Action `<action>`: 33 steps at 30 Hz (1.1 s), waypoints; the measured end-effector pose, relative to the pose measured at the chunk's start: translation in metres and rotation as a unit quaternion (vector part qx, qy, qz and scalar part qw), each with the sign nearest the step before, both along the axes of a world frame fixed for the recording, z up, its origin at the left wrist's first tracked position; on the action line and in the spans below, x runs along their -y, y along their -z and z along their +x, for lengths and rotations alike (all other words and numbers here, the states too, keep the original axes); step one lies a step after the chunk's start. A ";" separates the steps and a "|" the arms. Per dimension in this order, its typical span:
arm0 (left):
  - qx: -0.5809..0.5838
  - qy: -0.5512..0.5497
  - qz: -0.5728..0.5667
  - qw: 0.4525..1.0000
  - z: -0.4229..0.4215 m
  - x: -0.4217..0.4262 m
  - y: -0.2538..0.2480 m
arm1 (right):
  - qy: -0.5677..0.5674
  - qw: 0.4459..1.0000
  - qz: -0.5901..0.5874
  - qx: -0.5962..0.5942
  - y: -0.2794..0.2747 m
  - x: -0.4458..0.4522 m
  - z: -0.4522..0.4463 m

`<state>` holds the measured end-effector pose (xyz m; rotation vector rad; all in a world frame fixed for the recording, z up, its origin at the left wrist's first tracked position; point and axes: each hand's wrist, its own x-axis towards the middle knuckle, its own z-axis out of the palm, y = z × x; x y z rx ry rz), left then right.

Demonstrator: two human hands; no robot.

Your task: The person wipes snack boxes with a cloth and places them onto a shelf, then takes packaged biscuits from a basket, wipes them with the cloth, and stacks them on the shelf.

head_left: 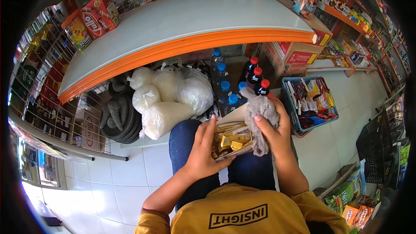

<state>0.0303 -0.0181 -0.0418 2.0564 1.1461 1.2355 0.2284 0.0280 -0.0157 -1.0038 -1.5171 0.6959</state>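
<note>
My left hand (200, 155) grips the near left side of a small open box (236, 115), its thumb along the near edge and its fingers up beside it. Several yellow-wrapped candies (234, 140) lie inside the box, which is held above my lap. At the box's right side, my right hand (277, 131) is closed around a bunched grey cloth (261, 113), thumb on top. One end of the cloth hangs down beside the box. Whether the right fingers also touch the box is hidden.
An orange-edged shelf (195, 15) spans the front. Under it are bags of white goods (167, 115), a stone mortar (119, 117), blue-capped bottles (225, 87) and red-capped bottles (256, 77). A blue basket of packets (296, 126) stands on the floor at right.
</note>
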 end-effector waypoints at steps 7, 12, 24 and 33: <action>0.218 0.044 0.016 0.975 0.043 -0.003 0.007 | 0.008 0.959 -0.174 -0.223 0.088 -0.008 0.051; 0.238 0.263 0.028 0.935 0.066 -0.033 -0.023 | -0.112 0.885 -0.139 -0.429 0.075 -0.019 0.059; 0.300 0.141 -0.201 0.922 0.066 -0.063 0.008 | -0.056 0.832 -0.106 -0.542 0.030 -0.011 0.073; 0.344 0.119 -0.145 0.920 0.065 -0.056 0.024 | 0.102 0.940 0.233 0.228 -0.003 0.014 -0.008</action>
